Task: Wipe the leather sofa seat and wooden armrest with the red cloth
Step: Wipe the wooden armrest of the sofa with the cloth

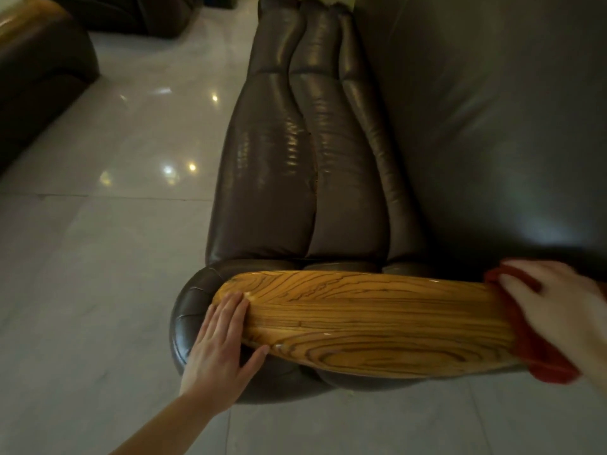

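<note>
Red cloth (538, 356) lies draped over the right end of the wooden armrest (377, 323), running from the top edge down the near side and bunching below the wood. The right hand (558, 310) presses flat on top of it, fingers spread and stretched along the cloth rather than curled around it; the hand is blurred, so how firmly it bears down is hard to tell. The armrest is a long, glossy plank of yellow-brown wood with dark grain, lying across the lower part of the view. At its left end the left hand (218, 343) rests open, palm down, fingers together over the rounded tip of the wood and thumb out along the near edge, with the heel of the hand on the dark padded leather (187, 310) that wraps the armrest's end. Beyond the armrest the brown leather sofa seat (295, 192) stretches away in three long shiny cushions, and the backrest (492, 126) rises on the right. Pale polished floor tiles (115, 208) with light reflections lie to the left, and another dark sofa (39, 77) sits in the far left corner.
</note>
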